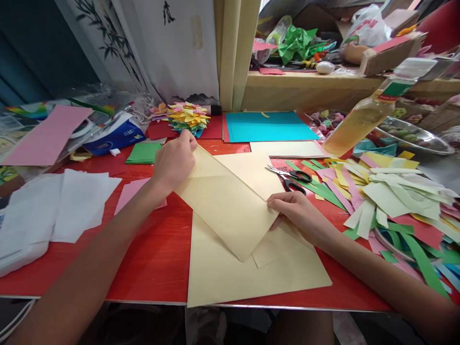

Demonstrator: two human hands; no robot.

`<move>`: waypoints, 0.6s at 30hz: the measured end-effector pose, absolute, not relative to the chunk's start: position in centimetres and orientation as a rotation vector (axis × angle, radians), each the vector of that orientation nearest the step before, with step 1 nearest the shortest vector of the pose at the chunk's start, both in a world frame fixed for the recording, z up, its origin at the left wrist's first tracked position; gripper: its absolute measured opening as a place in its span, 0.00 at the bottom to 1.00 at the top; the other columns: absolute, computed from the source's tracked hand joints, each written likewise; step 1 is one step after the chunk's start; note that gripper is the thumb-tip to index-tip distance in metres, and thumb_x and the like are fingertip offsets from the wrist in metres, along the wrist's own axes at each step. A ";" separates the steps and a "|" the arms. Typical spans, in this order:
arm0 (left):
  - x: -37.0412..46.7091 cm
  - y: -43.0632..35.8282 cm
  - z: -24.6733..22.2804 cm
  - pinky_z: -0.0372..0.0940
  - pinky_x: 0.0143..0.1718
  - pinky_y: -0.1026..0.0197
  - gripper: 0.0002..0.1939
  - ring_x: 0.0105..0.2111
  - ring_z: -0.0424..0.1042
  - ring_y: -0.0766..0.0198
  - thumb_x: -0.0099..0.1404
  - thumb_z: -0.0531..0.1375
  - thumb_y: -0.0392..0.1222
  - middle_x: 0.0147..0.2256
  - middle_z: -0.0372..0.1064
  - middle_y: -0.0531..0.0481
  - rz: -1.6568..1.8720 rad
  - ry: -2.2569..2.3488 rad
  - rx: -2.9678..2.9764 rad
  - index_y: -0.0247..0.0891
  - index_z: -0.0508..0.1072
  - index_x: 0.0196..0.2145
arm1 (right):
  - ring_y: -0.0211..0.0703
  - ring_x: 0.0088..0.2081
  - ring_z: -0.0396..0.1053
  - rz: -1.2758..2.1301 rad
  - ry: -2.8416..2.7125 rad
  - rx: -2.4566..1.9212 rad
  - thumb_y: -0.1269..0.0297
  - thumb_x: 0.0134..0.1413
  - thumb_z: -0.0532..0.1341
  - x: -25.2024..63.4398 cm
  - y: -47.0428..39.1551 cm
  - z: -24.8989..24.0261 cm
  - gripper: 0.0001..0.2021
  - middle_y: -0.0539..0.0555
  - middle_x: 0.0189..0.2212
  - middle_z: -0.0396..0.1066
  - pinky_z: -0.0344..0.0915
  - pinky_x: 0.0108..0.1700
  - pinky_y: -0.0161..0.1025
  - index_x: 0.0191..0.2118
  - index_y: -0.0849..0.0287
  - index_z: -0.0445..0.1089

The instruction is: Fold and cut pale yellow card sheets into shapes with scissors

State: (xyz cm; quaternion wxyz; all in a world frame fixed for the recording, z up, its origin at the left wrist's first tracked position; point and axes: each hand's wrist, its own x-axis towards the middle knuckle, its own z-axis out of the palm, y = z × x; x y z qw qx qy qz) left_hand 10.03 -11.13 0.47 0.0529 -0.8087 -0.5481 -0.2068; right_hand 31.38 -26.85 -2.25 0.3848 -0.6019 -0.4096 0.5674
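Observation:
A folded sheet of pale yellow paper (223, 206) is stretched at a slant between my two hands. My left hand (176, 160) pinches its upper left corner. At the lower right end of the folded edge, my right hand (296, 213) grips the sheet between thumb and fingers. Beneath it, a larger pale yellow sheet (230, 285) lies flat on the red table, with a small yellow piece (268, 251) on top. Black-handled scissors (293, 182) rest on the sheet's far right side, their blades pointing left, just beyond my right hand.
Colourful paper strips (395, 201) heap up on the right. A bottle of yellowish liquid (366, 115) stands behind them. Blue sheets (269, 127), a folded-paper cluster (189, 117) and green squares (143, 153) sit at the back. White sheets (79, 203) lie left on the red table (151, 268).

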 end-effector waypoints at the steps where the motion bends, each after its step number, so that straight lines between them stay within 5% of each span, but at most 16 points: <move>1: 9.9 -10.9 0.4 0.54 0.29 0.60 0.10 0.32 0.68 0.58 0.65 0.45 0.38 0.30 0.68 0.47 -0.622 -1.661 -2.451 0.41 0.64 0.39 | 0.39 0.23 0.70 1.444 -1.051 -1.530 0.65 0.46 0.57 31.4 -26.8 -2.3 0.09 0.50 0.19 0.65 0.65 0.27 0.34 0.19 0.60 0.65; 12: 7.8 -9.7 0.7 0.52 0.32 0.63 0.07 0.32 0.61 0.68 0.66 0.43 0.35 0.30 0.60 0.53 -0.908 -1.594 -2.427 0.40 0.59 0.36 | 0.37 0.22 0.70 1.499 -1.102 -1.491 0.66 0.51 0.53 31.5 -26.9 -1.7 0.11 0.54 0.21 0.72 0.67 0.26 0.34 0.23 0.62 0.67; 18: 7.6 -9.1 0.1 0.55 0.36 0.66 0.08 0.35 0.57 0.71 0.68 0.42 0.43 0.34 0.58 0.53 -1.316 -1.714 -2.428 0.40 0.55 0.34 | 0.37 0.29 0.71 1.366 -1.093 -1.376 0.58 0.52 0.57 31.4 -26.7 -2.1 0.12 0.56 0.35 0.70 0.69 0.31 0.35 0.39 0.61 0.67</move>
